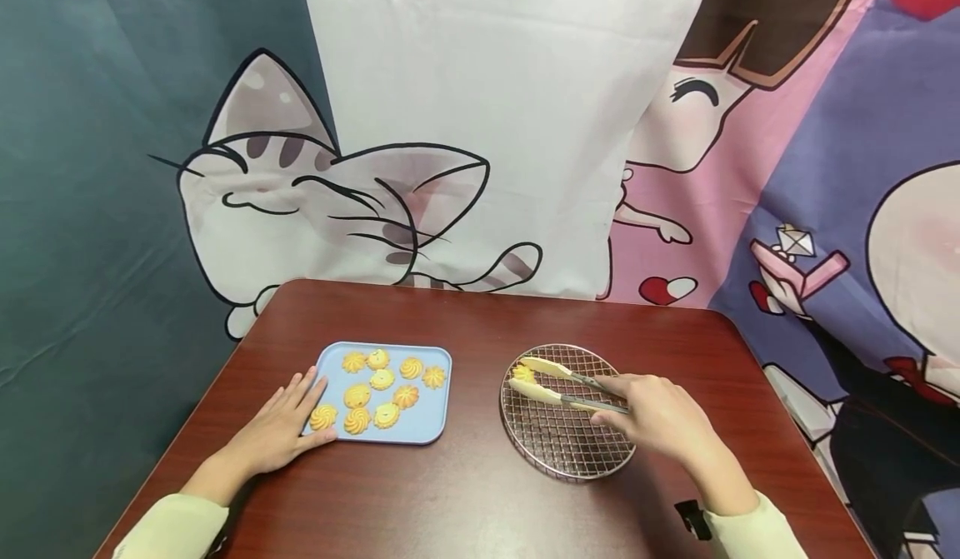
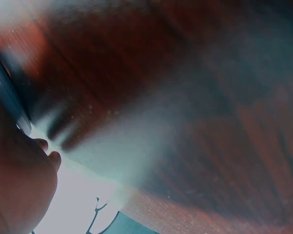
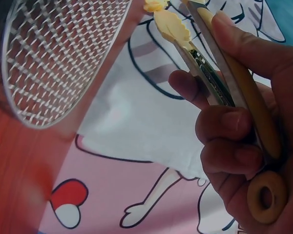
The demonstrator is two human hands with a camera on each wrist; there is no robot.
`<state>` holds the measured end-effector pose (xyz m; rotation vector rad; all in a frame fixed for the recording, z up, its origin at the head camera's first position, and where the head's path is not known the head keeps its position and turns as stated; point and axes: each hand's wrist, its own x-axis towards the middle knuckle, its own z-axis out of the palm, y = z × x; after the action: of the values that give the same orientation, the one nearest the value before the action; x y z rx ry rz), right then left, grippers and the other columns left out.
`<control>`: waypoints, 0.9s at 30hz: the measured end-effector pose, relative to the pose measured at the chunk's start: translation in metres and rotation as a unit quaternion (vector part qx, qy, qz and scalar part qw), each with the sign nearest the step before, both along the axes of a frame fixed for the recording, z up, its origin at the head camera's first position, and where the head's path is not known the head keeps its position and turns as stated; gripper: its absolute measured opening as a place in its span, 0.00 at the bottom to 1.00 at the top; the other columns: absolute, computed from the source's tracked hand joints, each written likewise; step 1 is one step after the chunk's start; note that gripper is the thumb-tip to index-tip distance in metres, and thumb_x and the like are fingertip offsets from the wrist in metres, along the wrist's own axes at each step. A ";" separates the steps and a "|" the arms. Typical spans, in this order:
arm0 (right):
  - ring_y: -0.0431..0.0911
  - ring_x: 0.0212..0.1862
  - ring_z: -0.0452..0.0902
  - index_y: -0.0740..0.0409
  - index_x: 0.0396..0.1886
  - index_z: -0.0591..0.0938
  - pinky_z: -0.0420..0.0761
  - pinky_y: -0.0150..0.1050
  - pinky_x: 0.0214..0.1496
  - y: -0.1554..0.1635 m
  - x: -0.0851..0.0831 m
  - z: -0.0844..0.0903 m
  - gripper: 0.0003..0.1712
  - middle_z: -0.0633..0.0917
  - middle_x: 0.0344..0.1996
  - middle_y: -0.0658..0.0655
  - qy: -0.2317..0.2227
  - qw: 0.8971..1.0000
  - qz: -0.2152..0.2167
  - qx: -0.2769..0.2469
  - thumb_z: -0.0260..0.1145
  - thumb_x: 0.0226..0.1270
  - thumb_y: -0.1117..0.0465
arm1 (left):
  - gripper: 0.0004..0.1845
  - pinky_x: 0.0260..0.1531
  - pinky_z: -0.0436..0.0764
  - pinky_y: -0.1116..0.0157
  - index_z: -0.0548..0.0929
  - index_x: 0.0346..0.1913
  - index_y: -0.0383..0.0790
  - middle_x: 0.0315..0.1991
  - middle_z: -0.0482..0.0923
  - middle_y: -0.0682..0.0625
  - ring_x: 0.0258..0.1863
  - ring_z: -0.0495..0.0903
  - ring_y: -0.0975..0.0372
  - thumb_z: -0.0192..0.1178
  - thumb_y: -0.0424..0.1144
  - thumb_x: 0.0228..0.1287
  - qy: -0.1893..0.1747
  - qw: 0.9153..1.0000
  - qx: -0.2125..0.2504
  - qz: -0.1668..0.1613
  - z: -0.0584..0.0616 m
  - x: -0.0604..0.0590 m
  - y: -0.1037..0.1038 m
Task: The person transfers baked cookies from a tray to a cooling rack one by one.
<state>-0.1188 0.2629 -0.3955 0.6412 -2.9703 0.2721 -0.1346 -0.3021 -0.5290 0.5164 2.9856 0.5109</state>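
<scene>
We judge the step in hand to be a tong transfer of one cookie at the wire rack, but from how things lie we cannot tell whether it is being set down there or picked up. The right hand [image 1: 660,413], right of centre in the head view, is clamped round a pair of tongs [image 1: 572,401], with the thumb on one arm and fingers curled about the other. The pale tips reach toward the upper left of the round wire rack [image 1: 573,451], and the yellow piped cookie [image 1: 522,373] lies between them near the rim. Whether both tips press on it, we cannot be sure.

In the left half of the frame, the left hand [image 1: 279,426] lies with its fingers extended and apart along the left edge of the blue tray [image 1: 427,428], its thumb at the lower-left corner; it grasps nothing that we can make out, and perhaps it steadies the tray. Ten more cookies [image 1: 357,420] sit on the tray, spread over the blue surface. Tray and rack stand well apart on the red-brown counter [image 1: 465,501].

If the cookie is being placed, we think the next move calls for easing the tongs apart and lifting straight clear; if it is being taken, for a light, even squeeze. Either way we would go gently, since a piped edge could crumble.
</scene>
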 end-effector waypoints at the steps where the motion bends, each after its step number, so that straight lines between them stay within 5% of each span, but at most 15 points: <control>1: 0.51 0.41 0.88 0.50 0.58 0.87 0.83 0.51 0.33 0.002 0.000 -0.001 0.31 0.90 0.44 0.52 -0.002 1.000 -0.002 0.002 0.78 0.56 0.43 | 0.52 0.71 0.53 0.35 0.58 0.79 0.34 0.81 0.47 0.35 0.78 0.47 0.36 0.59 0.68 0.65 0.000 1.000 0.001 0.000 0.000 0.000 0.000; 27: 0.49 0.38 0.86 0.51 0.57 0.87 0.80 0.49 0.31 0.006 -0.022 -0.019 0.31 0.90 0.40 0.51 -0.054 0.998 -0.026 0.012 0.77 0.56 0.42 | 0.52 0.71 0.53 0.36 0.58 0.79 0.35 0.81 0.46 0.36 0.78 0.47 0.37 0.58 0.69 0.65 0.000 1.000 -0.001 0.006 -0.002 0.001 0.000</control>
<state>-0.1409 0.2686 -0.4147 0.5680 -3.0929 0.2751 -0.1338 -0.3018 -0.5310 0.4990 2.9897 0.5097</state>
